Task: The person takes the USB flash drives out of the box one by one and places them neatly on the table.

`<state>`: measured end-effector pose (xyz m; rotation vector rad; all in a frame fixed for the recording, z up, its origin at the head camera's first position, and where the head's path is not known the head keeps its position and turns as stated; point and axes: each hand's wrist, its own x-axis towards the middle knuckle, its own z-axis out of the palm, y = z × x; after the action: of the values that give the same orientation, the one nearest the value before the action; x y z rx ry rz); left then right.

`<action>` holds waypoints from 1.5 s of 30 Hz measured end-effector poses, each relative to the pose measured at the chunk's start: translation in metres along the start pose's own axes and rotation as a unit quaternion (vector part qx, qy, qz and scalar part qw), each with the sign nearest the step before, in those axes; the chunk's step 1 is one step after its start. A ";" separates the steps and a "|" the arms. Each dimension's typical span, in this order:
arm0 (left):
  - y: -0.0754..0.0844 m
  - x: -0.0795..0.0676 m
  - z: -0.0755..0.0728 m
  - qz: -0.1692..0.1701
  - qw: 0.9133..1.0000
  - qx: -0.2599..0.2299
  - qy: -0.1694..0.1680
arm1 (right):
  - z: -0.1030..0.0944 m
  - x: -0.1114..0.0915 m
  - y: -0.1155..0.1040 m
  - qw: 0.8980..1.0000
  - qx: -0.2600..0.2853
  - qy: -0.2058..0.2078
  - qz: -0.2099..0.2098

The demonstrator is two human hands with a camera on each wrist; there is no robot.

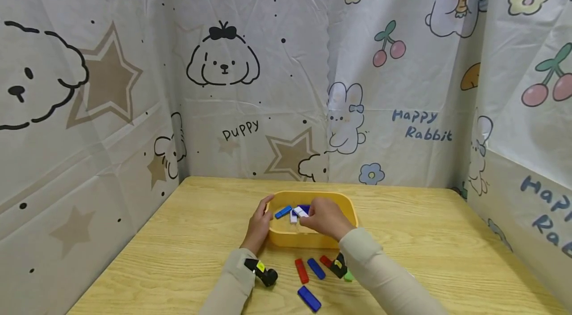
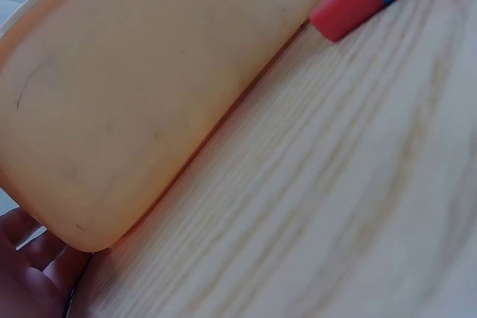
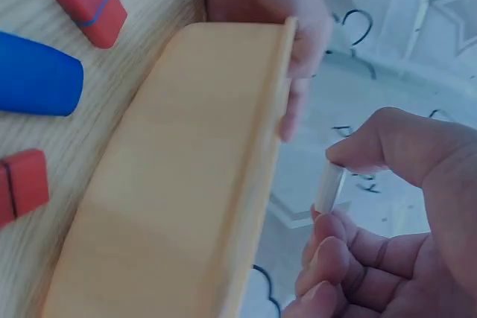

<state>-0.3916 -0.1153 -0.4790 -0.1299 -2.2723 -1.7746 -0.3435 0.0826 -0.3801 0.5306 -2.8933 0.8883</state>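
A person's right hand (image 1: 326, 218) is pinching a white stick (image 3: 329, 188) between thumb and fingertips above a yellow bin (image 1: 304, 240); the left hand (image 1: 258, 228) is gripping the bin's left end with bent fingers. The narrow stick is probably risking a slip onto the loose sticks (image 1: 283, 212) lying inside, since only fingertips are holding it

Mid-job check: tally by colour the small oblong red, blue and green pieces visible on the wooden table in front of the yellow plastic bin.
Red oblong pieces: 2
Blue oblong pieces: 2
Green piece, partly hidden: 1
Total visible: 5
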 end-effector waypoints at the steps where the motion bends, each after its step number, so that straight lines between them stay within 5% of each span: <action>1: 0.000 0.000 0.000 -0.001 1.000 -0.001 -0.001 | -0.002 -0.004 0.000 1.000 0.000 0.002 -0.007; 6: 0.001 -0.001 -0.001 -0.004 1.000 -0.001 -0.003 | -0.009 -0.026 0.003 0.999 -0.008 0.008 -0.036; 17: 0.003 -0.003 -0.003 -0.005 1.000 0.003 -0.006 | -0.016 -0.074 0.015 0.999 0.002 -0.013 -0.030; 31: 0.003 0.001 -0.001 -0.010 1.000 -0.003 -0.006 | -0.009 -0.105 0.029 0.998 -0.017 -0.026 -0.057; 45: 0.003 -0.001 0.000 -0.006 1.000 0.001 -0.006 | -0.007 -0.114 0.024 0.990 -0.015 -0.135 -0.028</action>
<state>-0.3896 -0.1141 -0.4764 -0.1284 -2.2885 -1.7816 -0.2451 0.1400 -0.4060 0.7832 -3.1062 0.8221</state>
